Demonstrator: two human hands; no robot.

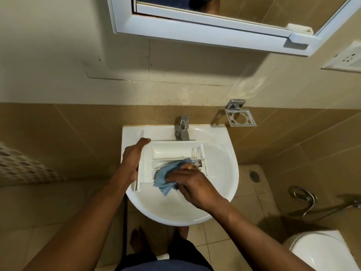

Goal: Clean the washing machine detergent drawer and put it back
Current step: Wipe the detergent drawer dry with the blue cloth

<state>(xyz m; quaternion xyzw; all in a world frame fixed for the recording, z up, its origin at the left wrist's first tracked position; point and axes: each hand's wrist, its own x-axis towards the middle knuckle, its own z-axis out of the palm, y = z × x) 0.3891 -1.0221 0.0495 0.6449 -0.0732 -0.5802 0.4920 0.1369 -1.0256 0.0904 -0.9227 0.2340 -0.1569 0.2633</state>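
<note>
Lying across the washbasin (224, 173), the detergent drawer (170, 151) is gripped at its 9 o'clock end by the left hand (130, 161); a blue cloth (166, 177) is clutched against it by the right hand (193, 184).

1. Drawer (172, 151): white plastic, compartments facing up, its front end held in the left hand (132, 161).
2. Cloth (166, 177): light blue, crumpled under the right hand (193, 184), lying in the drawer's near compartment.
</note>
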